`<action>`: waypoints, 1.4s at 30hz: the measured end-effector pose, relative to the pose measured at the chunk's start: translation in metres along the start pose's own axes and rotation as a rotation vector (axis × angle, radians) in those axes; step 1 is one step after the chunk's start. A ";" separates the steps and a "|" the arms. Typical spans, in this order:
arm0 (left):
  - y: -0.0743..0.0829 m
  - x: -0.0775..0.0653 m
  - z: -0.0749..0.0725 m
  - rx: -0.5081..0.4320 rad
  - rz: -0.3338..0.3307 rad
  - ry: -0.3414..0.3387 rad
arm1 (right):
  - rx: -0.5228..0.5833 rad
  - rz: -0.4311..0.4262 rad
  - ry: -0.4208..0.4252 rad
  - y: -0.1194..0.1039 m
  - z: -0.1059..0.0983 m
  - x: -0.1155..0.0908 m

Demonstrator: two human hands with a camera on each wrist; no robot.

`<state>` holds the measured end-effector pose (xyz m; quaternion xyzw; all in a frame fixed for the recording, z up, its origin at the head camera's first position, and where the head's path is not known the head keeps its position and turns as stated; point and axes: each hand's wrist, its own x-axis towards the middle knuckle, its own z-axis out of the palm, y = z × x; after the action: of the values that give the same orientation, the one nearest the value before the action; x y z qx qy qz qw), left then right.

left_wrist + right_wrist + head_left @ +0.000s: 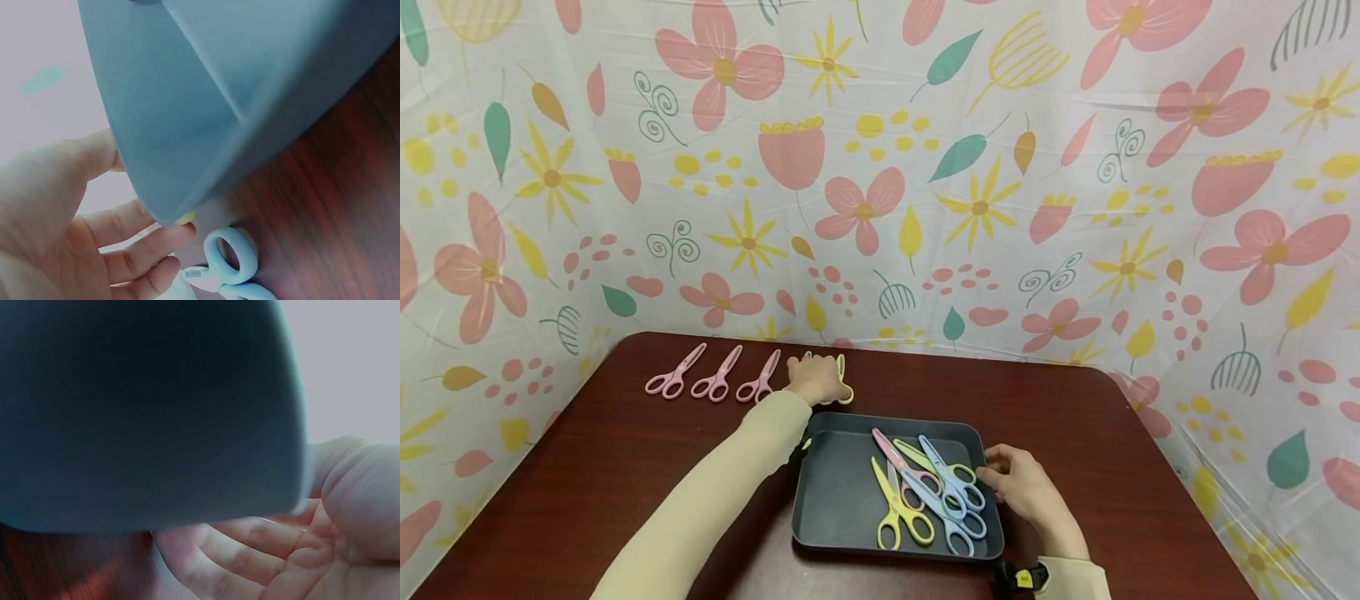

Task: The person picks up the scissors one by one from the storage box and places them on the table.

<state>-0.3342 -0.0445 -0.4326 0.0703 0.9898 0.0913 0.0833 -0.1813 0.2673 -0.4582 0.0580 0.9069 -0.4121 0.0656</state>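
Note:
My left hand (pixel 816 382) reaches across to the back of the table, over a row of scissors. A pair of yellow scissors (pixel 846 392) lies at its right side, and blue scissors (pixel 232 250) are close to its fingertips in the left wrist view. The tray hides its thumb tip there, so I cannot tell whether it pinches the yellow pair. My right hand (pixel 1021 482) holds the right side of a dark grey tray (pixel 838 500), thumb at the rim and fingers lower down. Inside the tray, yellow scissors (pixel 895 504), pink scissors (pixel 891 452) and blue scissors (pixel 942 458) overlap with others.
Left of my left hand, three pink scissors, including the outermost pair (pixel 673 375), lie in a row with blades pointing away. The dark red wooden table (pixel 625 483) ends at a flowered curtain (pixel 880 183) behind. A dark wristband (pixel 1021 577) sits on my right wrist.

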 end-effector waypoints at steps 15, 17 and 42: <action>-0.001 0.002 0.002 0.036 0.016 -0.056 | 0.000 -0.006 -0.003 0.000 0.002 0.000; -0.002 0.003 0.002 0.029 0.020 -0.056 | 0.000 -0.008 -0.002 0.000 0.002 -0.001; -0.001 -0.006 -0.015 -0.044 0.066 -0.119 | 0.001 -0.002 -0.005 -0.001 0.000 -0.001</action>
<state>-0.3306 -0.0491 -0.4174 0.1066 0.9780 0.1114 0.1406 -0.1809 0.2665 -0.4571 0.0560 0.9065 -0.4129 0.0676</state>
